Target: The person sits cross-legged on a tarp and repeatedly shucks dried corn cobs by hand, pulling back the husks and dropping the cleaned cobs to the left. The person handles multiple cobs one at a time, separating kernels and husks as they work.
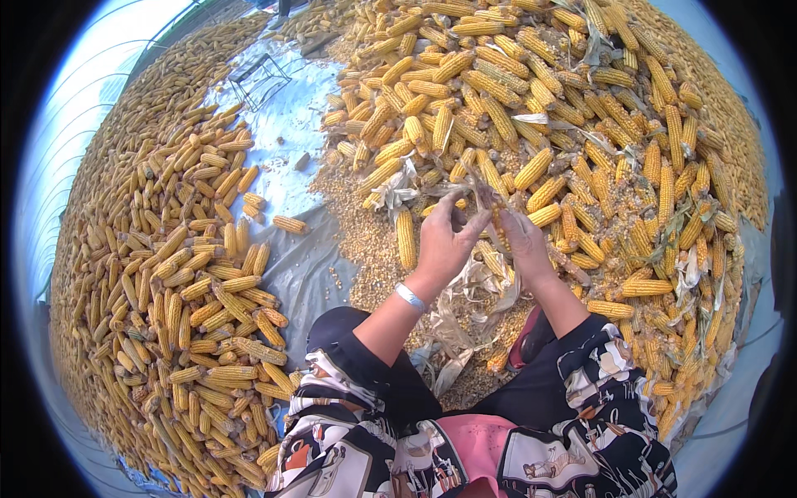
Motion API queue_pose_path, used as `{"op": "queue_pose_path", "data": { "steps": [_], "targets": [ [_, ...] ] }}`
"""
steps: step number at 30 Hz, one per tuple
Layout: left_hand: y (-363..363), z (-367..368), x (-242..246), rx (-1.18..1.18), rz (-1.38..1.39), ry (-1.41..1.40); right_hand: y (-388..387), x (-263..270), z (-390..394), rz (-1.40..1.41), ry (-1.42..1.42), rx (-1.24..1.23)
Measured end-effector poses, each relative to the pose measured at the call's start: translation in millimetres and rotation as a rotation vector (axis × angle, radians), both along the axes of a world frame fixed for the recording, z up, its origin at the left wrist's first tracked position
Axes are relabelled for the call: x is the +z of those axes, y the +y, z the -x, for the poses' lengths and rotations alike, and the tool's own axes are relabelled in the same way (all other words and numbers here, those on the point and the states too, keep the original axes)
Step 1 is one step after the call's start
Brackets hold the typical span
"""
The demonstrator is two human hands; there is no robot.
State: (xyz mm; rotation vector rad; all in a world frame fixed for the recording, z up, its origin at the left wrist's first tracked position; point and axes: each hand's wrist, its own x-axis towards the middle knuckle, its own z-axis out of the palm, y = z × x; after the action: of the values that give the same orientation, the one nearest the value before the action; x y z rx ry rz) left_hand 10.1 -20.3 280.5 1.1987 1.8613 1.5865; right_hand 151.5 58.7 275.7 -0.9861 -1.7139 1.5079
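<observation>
Both of my hands are raised over the heap of corn in front of me. My right hand (522, 239) grips an ear of corn (498, 215) with dry brownish husk at its upper end. My left hand (449, 233), with a light band at the wrist, is beside the ear, its thumb near the husk; whether its fingers pinch the husk is hard to tell. Just left of my left hand, a yellow corn cob (406, 238) lies by pale husk leaves (395, 187). Below my hands are loose dry husks (454, 317) on scattered kernels.
A large heap of corn cobs (436, 81) spreads ahead and right. Another pile (205, 299) covers the left side. Between them lie a grey plastic sheet (305, 249), loose kernels (373, 274) and a metal frame (258, 81). A dark red shoe (518, 348) shows near my knees.
</observation>
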Motion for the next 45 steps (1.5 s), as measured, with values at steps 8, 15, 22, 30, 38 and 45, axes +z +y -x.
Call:
{"op": "queue_pose_path", "data": {
  "steps": [8,15,22,30,38,45],
  "targets": [
    [6,18,-20,-0.084,-0.082,-0.76,-27,13,4,-0.271,-0.159,0.094],
    [10,14,-31,-0.195,0.164,-1.344,-32,9,3,-0.247,-0.086,0.227],
    [12,-5,-15,0.075,-0.32,-1.165,-36,-19,14,-0.07,0.044,0.126],
    [-6,-48,-6,-0.196,-0.279,-1.176,2,-29,12,0.697,0.639,-0.274],
    [-28,-45,12,-0.492,-0.008,-0.943,61,-12,-16,0.707,0.615,-0.436],
    [-10,-29,-20,-0.424,0.219,-0.284,15,11,-5,0.363,0.409,-0.038]
  ]
}}
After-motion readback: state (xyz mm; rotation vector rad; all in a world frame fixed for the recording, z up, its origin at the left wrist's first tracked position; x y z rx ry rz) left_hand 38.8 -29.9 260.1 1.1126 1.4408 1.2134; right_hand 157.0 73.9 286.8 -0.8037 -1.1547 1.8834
